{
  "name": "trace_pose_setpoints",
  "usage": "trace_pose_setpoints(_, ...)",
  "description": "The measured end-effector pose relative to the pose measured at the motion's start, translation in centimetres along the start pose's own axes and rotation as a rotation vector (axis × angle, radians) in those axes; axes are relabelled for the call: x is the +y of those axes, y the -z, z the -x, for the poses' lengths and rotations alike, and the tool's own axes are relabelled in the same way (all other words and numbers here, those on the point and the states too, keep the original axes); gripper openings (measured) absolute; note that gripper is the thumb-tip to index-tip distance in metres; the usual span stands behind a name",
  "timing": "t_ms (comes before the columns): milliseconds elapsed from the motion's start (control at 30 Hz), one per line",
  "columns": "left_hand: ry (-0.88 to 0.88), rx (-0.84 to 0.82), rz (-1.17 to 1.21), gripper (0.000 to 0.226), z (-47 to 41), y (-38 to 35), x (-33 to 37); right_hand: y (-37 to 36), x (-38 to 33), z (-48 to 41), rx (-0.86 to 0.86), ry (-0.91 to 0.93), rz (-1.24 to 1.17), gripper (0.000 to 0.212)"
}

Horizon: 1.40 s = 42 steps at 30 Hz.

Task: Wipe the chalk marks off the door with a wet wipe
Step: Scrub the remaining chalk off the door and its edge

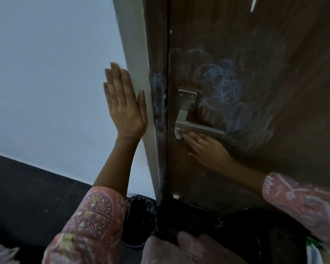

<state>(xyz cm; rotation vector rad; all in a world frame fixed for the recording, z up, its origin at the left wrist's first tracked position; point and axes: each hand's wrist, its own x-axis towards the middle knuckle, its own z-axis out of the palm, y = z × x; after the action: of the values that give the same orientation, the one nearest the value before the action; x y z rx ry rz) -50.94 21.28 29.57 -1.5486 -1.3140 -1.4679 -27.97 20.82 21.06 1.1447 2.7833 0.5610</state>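
The dark brown door carries blue-white chalk marks around and right of its metal lever handle. More chalk streaks the brown frame strip left of the door's edge. My right hand presses a small white wet wipe flat against the door just under the handle's left end; only a bit of the wipe shows past my fingertips. My left hand lies flat, fingers together and pointing up, on the pale wall beside the frame.
A pale wall fills the left, meeting a dark floor below. A white door frame edge runs between wall and door. A dark bin with a black liner stands at the foot of the door.
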Motion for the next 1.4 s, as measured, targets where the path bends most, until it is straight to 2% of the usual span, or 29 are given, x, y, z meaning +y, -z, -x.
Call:
trace_pose_setpoints(67, 0.013, -0.001, 0.014, 0.051, 0.0, 0.0, -0.1, -0.1, -1.4, -2.1, -0.046, 0.027, -0.050, 0.070)
trace_pose_setpoints(167, 0.003, -0.001, 0.008, 0.050, 0.3, 0.0, -0.4, -1.1, -2.2, -2.4, -0.089, 0.117, 0.074, 0.072)
trace_pose_setpoints(267, -0.010, 0.028, -0.001, 0.055, 0.3, -0.1, -0.5, -1.5, -1.2, 0.3, 0.015, 0.062, 0.321, 0.072)
trace_pose_setpoints(367, -0.034, 0.016, -0.025, 0.069, 0.2, -0.1, -0.5, -0.9, -1.4, 0.4, 0.152, 0.029, 0.274, 0.071)
trace_pose_setpoints(467, -0.025, 0.031, -0.007, 0.055, 0.2, -0.3, -0.5, 0.0, -2.4, -3.0, 0.263, 0.022, 0.243, 0.066)
trace_pose_setpoints(533, -0.014, 0.036, -0.008, 0.050, 0.2, -0.2, -0.5, -0.4, -3.0, -4.3, 0.227, 0.112, 0.366, 0.068)
trace_pose_setpoints(600, -0.009, 0.036, -0.006, 0.050, 0.2, -0.2, -0.5, -1.5, -2.8, -3.5, 0.107, 0.233, 0.544, 0.070)
trace_pose_setpoints(667, -0.002, 0.039, -0.007, 0.049, 0.2, -0.2, -0.5, -2.5, -1.8, -1.3, 0.039, 0.257, 0.627, 0.070)
trace_pose_setpoints(733, 0.005, 0.043, -0.011, 0.049, 0.3, -0.2, -0.4, -2.8, -0.8, 0.8, 0.030, 0.210, 0.589, 0.071)
trace_pose_setpoints(800, 0.011, 0.042, -0.010, 0.049, 0.3, -0.3, -0.3, -2.6, -0.7, 1.5, 0.119, 0.135, 0.556, 0.069)
trace_pose_setpoints(900, 0.011, 0.028, 0.010, 0.049, 0.4, -0.5, -0.3, -1.3, -1.9, -1.7, 0.235, 0.073, 0.458, 0.064)
trace_pose_setpoints(967, -0.002, 0.021, 0.007, 0.050, 0.3, -0.5, -0.3, -0.7, -3.4, -4.3, 0.275, 0.098, 0.450, 0.064)
trace_pose_setpoints(1067, 0.013, 0.024, 0.005, 0.050, 0.3, -0.4, -0.4, -1.8, -4.6, -5.6, 0.219, 0.175, 0.472, 0.071)
trace_pose_setpoints(1167, 0.018, 0.026, 0.003, 0.055, 0.4, -0.2, -0.5, -2.8, -4.8, -4.3, 0.103, 0.193, 0.397, 0.066)
trace_pose_setpoints(1267, -0.016, 0.023, -0.011, 0.073, 0.4, -0.2, -0.6, -2.9, -4.8, -3.7, 0.071, 0.231, 0.491, 0.063)
trace_pose_setpoints(1333, -0.025, 0.034, -0.003, 0.072, 0.4, -0.3, -0.6, -2.6, -4.7, -4.5, 0.161, 0.194, 0.650, 0.065)
trace_pose_setpoints(1400, -0.029, 0.041, -0.005, 0.072, 0.5, -0.4, -0.6, -1.9, -4.5, -5.1, 0.136, 0.268, 0.849, 0.068)
